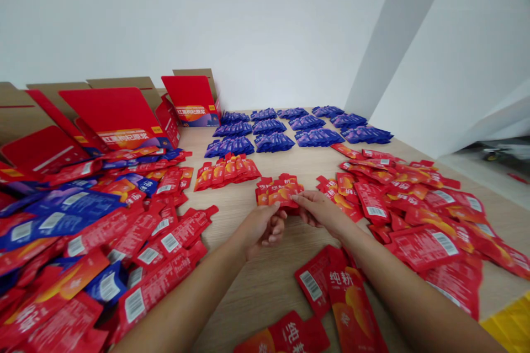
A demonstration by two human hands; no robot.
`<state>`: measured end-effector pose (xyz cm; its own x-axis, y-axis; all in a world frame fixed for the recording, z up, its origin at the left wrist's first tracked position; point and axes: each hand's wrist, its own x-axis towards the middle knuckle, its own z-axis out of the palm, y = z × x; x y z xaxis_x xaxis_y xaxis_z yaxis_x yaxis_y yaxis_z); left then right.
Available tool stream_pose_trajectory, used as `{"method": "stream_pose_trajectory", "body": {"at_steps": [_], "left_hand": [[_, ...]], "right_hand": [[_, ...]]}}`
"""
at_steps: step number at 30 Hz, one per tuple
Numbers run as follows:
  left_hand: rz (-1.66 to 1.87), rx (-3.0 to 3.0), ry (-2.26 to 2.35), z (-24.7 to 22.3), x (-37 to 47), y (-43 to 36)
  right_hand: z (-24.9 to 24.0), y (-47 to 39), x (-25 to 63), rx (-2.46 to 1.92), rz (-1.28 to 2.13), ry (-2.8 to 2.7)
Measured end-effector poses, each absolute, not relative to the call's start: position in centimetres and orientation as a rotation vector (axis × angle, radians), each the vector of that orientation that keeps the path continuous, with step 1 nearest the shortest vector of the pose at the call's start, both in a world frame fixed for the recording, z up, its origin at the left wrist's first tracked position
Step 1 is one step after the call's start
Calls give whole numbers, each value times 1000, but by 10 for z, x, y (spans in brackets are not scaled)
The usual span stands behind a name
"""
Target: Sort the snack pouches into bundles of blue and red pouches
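Near the middle of the table, red spouted pouches (285, 192) printed with orange fruit are fanned together between my two hands. My left hand (261, 227) pinches their lower left edge between thumb and curled fingers. On the other side, my right hand (318, 208) grips the lower right edge, its thumb on the front pouch. A fanned row of red pouches (227, 171) lies just beyond and to the left. Close to my right hand are more loose red pouches (340, 196). Whether the held pouches touch the table cannot be made out.
Fanned bundles of blue pouches (274, 142) stand in rows at the back. Mixed red and blue pouches (78, 215) heap up at left, before open red boxes (192, 100). A red pile (426, 204) spreads at right; loose pouches (351, 309) lie in front. Something yellow (511, 322) shows lower right.
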<state>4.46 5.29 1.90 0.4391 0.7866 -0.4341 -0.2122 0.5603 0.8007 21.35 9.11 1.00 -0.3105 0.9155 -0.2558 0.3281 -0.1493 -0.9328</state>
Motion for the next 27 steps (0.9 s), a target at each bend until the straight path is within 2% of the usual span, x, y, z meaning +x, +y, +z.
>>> {"method": "stream_pose_trajectory", "body": {"at_steps": [3,7,9,17,27], "left_hand": [[715,711,925,17,44,54],[640,686,942,17,43,53],[575,700,938,19,42,52],[443,875,892,23,47,46],[389,997,1013,24,52,43]], "right_hand": [[15,98,226,-1551,1119,-1880],[25,108,250,-1847,340,-2129],[28,112,260,-2000,146,-2173],[17,113,269,-2235,-89,-2418],[20,121,274,-2070,162,-2292]]}}
